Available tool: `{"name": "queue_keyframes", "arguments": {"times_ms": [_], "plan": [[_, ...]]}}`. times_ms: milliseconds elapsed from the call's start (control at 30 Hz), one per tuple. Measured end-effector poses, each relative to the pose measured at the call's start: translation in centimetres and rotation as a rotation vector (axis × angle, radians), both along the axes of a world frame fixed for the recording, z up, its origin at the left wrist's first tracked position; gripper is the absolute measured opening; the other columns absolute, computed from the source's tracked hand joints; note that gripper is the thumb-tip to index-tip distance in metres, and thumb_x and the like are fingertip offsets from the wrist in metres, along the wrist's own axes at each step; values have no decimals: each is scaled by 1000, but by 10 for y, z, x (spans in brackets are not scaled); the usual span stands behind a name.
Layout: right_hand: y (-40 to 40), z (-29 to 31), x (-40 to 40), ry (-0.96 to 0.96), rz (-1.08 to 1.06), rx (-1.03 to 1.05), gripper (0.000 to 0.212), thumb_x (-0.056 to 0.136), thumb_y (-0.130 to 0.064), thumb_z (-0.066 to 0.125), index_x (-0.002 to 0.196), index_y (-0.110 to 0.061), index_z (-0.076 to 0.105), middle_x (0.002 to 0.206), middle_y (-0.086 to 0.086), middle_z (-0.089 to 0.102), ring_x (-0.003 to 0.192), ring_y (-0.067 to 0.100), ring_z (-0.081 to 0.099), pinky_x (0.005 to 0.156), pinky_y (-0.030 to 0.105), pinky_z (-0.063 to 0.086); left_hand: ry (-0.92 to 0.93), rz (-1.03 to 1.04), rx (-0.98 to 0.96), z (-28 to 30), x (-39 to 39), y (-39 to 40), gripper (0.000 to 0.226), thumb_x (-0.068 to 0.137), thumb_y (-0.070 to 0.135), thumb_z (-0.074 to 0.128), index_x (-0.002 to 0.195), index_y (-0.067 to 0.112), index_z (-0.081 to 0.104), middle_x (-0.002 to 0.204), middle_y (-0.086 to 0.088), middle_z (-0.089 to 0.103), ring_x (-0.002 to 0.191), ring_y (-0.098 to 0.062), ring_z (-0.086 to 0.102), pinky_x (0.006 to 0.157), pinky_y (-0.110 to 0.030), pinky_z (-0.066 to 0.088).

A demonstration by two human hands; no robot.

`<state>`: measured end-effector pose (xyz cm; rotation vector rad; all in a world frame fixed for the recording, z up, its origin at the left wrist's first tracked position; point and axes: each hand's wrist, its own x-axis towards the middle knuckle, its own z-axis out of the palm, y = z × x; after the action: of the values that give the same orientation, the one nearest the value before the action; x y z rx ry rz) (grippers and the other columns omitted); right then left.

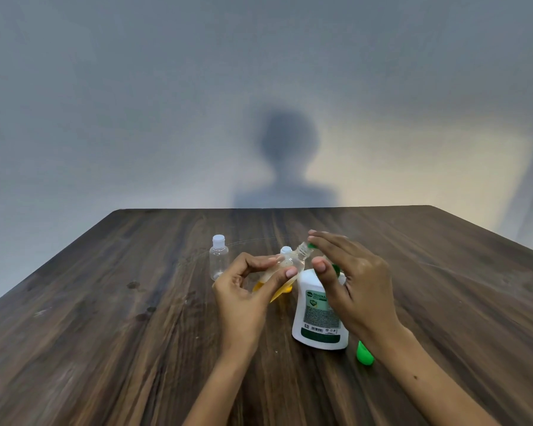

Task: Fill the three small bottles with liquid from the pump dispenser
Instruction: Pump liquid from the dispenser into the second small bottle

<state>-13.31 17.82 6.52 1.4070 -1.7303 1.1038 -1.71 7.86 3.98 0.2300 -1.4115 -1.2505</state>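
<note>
Left hand (243, 290) pinches tilted uncapped bottle (290, 265), partly filled yellow, mouth at green nozzle (310, 245). Right hand (351, 272), fingers straight, on pump dispenser (319, 315), mid-desk (105, 333). Capped bottle (218, 261) looks empty; third bottle (286, 249) mostly hidden. Judged: first fill underway.

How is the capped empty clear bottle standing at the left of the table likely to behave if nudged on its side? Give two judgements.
The capped clear bottle looks empty and thin-walled, so it is probably very light and would slide or tip easily. It stands tall on a narrow base on the smooth wooden table, so a high push likely topples it; being round, it may then roll.
</note>
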Motion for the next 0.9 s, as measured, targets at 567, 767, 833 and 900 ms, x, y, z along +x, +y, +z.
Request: {"name": "queue_keyframes", "arguments": {"times_ms": [567, 767, 833, 900], "plan": [[4, 2, -1, 3, 21, 1, 76, 95, -66, 23, 112, -10, 71, 118, 3, 67, 109, 16, 63, 89, 28, 48, -3, -4, -5, 0, -1, 2, 22, 64, 12, 82, 80, 4, 69, 84, 0, 74, 86, -8, 71, 76, -17, 54], [0, 3, 0, 13, 2, 3, 80, 94, -68, 21, 109, -8, 72, 114, 5, 69, 106, 19, 64, 89, 31, 48, -15, 9, -18, -1, -2, 0, 22, 65, 16, 81, 81, 6, 69, 84, 1, 74, 86, -8, 71, 75, -16, 53], [-1, -3, 1, 9, -19, 6, 80, 93, -69, 22, 109, -8, 72, 114, 4, 69, 105, 18, 64, 87, 29, 49, -19, 6, -15, 0, -2, 0, 22, 64, 18, 80, 81, 9, 69, 85, 3, 74, 86, -7, 71, 75, -17, 54], [1, -3, 0, 2, 2, 3, 79, 94, -68, 23, 110, -9, 72, 116, 3, 68, 107, 17, 64, 88, 30, 50, -23, 9, -16, 0, -2, 1, 21, 64, 20, 80, 80, 11, 69, 84, 5, 74, 86, -5, 70, 75, -16, 53]]}}
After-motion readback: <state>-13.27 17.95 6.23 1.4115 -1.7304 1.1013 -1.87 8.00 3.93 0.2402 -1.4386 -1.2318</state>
